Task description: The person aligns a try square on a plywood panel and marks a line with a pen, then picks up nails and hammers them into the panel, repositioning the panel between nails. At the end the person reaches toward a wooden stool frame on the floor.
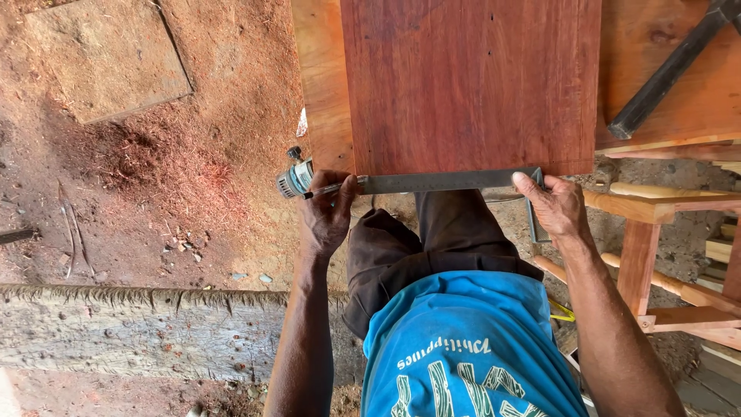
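hammer (670, 71) lying on a wooden bench (695, 108) at upper right | flat stone slab (108, 58) on the sawdust-strewn dirt floor (193, 193) | rough weathered log (139, 328) below | pale wooden frame (664, 255)

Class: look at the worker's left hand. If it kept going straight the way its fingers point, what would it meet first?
The left hand points up the picture, fingers on the end of the metal square. Straight on, it would probably meet the near edge of the reddish board first, though depth is hard to judge.

left hand (328, 216): fingers curled, pinching | right hand (557, 207): fingers curled, gripping | both forearms extended forward
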